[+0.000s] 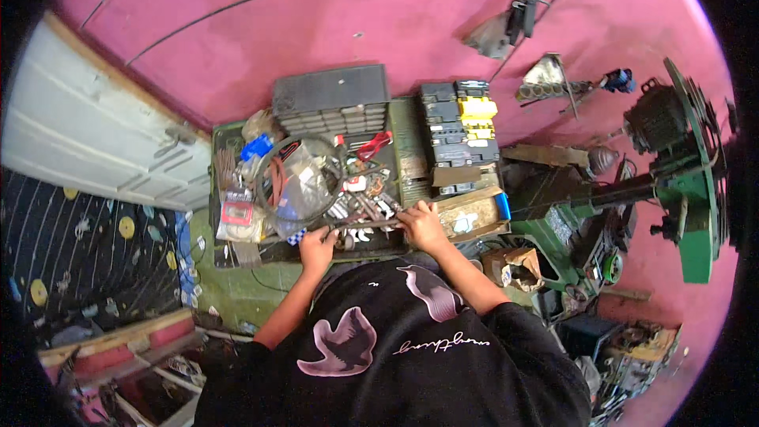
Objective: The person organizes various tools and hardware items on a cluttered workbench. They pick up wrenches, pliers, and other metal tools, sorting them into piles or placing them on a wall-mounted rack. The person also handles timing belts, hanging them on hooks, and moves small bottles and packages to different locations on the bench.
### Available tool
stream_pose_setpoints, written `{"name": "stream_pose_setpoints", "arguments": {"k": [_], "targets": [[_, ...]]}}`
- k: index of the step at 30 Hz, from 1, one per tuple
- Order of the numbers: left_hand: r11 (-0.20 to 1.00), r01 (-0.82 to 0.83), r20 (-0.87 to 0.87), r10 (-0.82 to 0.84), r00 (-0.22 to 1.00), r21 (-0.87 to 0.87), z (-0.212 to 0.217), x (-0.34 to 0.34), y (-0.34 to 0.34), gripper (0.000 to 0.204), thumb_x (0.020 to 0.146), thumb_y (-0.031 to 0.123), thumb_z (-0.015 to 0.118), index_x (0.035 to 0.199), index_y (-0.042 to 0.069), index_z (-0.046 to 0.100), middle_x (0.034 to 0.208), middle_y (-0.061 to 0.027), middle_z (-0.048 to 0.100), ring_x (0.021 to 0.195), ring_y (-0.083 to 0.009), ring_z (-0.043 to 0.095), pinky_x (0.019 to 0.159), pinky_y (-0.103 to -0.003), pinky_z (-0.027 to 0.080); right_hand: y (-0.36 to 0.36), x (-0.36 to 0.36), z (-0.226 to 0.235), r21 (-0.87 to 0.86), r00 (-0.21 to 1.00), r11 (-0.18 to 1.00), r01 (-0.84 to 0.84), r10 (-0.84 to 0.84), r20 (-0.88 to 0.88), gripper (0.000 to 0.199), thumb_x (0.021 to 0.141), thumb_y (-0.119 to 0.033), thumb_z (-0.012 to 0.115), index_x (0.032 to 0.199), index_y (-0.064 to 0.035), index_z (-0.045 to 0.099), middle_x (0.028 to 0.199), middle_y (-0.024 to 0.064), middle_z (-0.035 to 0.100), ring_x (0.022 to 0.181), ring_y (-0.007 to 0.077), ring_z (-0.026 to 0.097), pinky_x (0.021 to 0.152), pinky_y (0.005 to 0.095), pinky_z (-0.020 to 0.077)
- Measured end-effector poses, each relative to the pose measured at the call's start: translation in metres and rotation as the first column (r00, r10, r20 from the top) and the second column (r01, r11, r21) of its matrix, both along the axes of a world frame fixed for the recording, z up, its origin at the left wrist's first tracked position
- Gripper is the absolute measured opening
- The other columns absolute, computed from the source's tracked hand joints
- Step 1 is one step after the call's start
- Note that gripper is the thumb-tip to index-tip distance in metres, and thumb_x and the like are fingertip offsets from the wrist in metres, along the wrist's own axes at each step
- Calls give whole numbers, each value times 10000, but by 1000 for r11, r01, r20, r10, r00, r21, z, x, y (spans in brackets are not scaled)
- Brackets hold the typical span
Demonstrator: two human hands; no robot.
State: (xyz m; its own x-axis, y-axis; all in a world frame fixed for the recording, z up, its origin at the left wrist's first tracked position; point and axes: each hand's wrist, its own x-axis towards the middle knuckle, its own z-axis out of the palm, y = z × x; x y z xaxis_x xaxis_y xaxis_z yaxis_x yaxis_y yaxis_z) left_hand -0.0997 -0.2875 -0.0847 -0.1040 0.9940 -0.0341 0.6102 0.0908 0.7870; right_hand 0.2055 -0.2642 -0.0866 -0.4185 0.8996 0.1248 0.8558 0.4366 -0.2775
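My left hand (318,247) is closed at the near edge of a cluttered workbench tray (273,255). My right hand (424,226) is closed a little farther right, beside a shallow cardboard box (474,217). A thin, dark rod-like piece (370,224) spans between the two hands, one end at each; its exact kind is too small to tell. Just beyond it lie loose metal tools and parts (364,205). A dark ring (263,190), like a tyre or rim, rests on the heap beyond my left hand, with plastic bags (302,178) inside it.
At the back stand a dark drawer cabinet (332,93) and stacked black and yellow boxes (447,130). Red-handled pliers (375,145) lie near the cabinet. To the right is a green drill-press-like machine (696,229), with an open carton (514,267) nearer me. A white door (103,119) borders the left.
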Motion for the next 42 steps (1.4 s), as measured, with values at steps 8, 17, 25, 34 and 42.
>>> {"name": "stream_pose_setpoints", "arguments": {"k": [8,17,25,34,42], "targets": [[996,62,190,-49,981,-61,18,84,30,341,863,193,789,1053,-86,742,811,-163,760,652,-187,694,652,-307,540,-15,87,5,-31,974,989,143,-146,-171,248,900,-338,685,1096,-194,732,936,14,680,960,272,561,812,481,383],[987,-46,71,35,997,154,86,141,73,223,857,151,793,993,-23,765,839,-132,746,765,-214,685,720,-368,531,18,111,36,64,984,996,64,-52,-169,244,868,-311,705,1061,-166,737,905,7,689,965,242,563,859,437,371],[631,445,-291,-338,895,636,204,302,122,269,752,214,847,1008,143,807,813,16,707,828,-201,590,822,-378,384,83,239,110,497,888,742,450,-428,-166,338,795,-184,735,1125,-176,664,1096,8,674,1067,255,559,944,489,378],[185,554,-445,-418,792,812,263,530,260,240,763,246,815,997,197,797,756,67,655,811,-163,568,813,-381,356,221,434,170,714,711,343,611,-634,-304,327,777,-162,751,1103,-147,717,1036,-9,725,999,233,591,892,431,408],[20,691,-626,-404,667,723,210,601,314,291,727,182,784,1014,233,791,815,95,667,838,-150,574,817,-420,342,224,469,151,695,756,388,605,-554,-349,455,758,-89,728,1208,-139,682,1109,6,724,951,254,597,849,409,439]]}}
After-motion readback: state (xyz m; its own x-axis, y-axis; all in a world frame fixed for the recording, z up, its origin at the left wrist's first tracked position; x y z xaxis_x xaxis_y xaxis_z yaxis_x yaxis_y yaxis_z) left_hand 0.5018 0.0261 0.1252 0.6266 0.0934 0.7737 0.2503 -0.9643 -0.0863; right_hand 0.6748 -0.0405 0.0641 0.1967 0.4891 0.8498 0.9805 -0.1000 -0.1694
